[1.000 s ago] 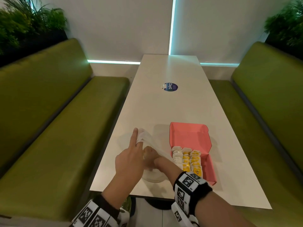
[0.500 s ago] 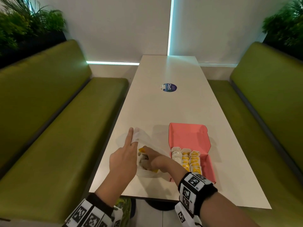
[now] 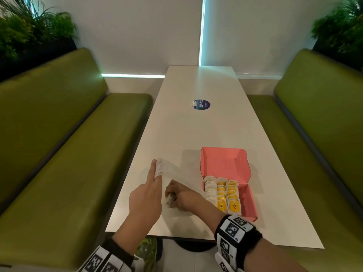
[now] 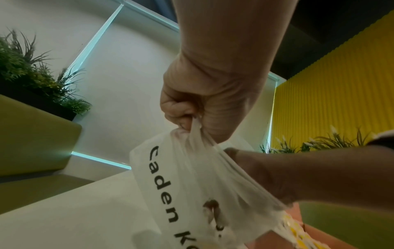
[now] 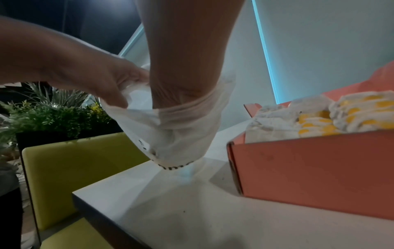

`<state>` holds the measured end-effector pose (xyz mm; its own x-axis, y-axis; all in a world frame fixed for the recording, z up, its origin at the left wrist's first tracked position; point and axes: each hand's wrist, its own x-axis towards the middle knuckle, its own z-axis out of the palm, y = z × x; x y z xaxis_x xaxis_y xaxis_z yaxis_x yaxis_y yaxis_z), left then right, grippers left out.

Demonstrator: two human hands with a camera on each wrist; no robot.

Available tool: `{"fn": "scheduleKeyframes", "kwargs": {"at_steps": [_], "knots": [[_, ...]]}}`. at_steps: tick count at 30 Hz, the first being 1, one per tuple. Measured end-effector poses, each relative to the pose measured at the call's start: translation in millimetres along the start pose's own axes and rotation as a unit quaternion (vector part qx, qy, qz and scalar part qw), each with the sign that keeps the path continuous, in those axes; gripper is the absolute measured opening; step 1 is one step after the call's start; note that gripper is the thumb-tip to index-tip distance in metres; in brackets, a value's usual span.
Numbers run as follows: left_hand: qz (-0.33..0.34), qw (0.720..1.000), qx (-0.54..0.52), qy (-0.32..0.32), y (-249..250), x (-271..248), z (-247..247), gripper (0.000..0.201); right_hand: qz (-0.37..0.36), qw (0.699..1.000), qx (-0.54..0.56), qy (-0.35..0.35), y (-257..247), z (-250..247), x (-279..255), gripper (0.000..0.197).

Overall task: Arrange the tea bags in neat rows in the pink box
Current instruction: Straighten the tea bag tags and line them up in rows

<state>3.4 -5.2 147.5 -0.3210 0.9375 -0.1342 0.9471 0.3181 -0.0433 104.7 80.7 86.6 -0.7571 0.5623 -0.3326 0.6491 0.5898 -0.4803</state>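
Head view: left hand (image 3: 146, 195) is still pinching the plastic bag (image 3: 172, 173) open; right hand (image 3: 177, 195), now deeper inside, is showing no yellow; grip unclear.

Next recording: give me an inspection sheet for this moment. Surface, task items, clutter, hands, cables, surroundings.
Surface: white table, with a round blue sticker near its middle.
Job's things: pink box open, lid back; tea bags in three rows fill its left part, right strip bare. White plastic bag beside the box on its left.
Clutter: nothing seen.
Hands: left hand pinches the bag's top edge and holds it up; right hand is inside the bag, its grip hidden.
Cables: nothing seen.
Surroundings: green benches on both sides, plants behind them, white wall.
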Motion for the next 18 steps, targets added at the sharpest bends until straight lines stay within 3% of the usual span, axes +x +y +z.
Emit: {"fn": "scheduleKeyframes", "kwargs": {"at_steps": [1,2,3,4,5,7,8,12,14,16,18], "knots": [[-0.002,1.000,0.003,-0.004,0.1,-0.9,2.2,0.084,0.020,0.999,0.012,0.026,0.8,-3.7,2.5,0.038],[-0.004,1.000,0.006,-0.008,0.9,-1.6,3.8,0.082,0.076,0.991,0.092,0.052,-2.5,-5.7,3.7,0.037],[-0.005,1.000,0.010,-0.011,2.0,-2.7,5.8,0.081,0.114,0.958,0.253,0.071,-4.8,-4.9,5.9,0.033],[-0.004,1.000,0.013,-0.015,3.5,-3.8,8.7,0.082,0.154,0.891,0.419,0.084,-6.7,-8.5,7.5,0.030],[-0.006,1.000,0.012,-0.018,4.9,-3.9,12.9,0.085,0.139,0.879,0.450,0.070,-10.2,-14.5,5.3,0.032],[-0.013,1.000,0.002,-0.023,6.9,-2.8,20.7,0.092,0.129,0.977,0.171,0.022,-15.4,-21.9,-4.7,0.033],[-0.018,1.000,-0.005,-0.023,7.9,-2.4,23.5,0.094,0.152,0.981,0.123,0.017,-16.8,-22.1,-6.8,0.033],[-0.022,0.999,-0.004,-0.030,12.8,-3.5,25.0,0.095,0.221,0.959,0.178,-0.009,-14.8,-22.2,-7.8,0.027],[-0.007,0.999,0.025,-0.035,16.3,-3.9,22.3,0.094,0.229,0.967,0.110,-0.033,-14.7,-21.2,-6.2,0.007],[-0.001,0.998,0.044,-0.043,19.7,-5.8,20.3,0.093,0.231,0.970,0.062,-0.050,-14.2,-14.4,-6.2,0.030],[0.006,0.998,0.044,-0.049,21.8,-7.7,19.7,0.088,0.237,0.969,0.057,-0.044,-6.9,-0.5,-8.3,0.039]]}}
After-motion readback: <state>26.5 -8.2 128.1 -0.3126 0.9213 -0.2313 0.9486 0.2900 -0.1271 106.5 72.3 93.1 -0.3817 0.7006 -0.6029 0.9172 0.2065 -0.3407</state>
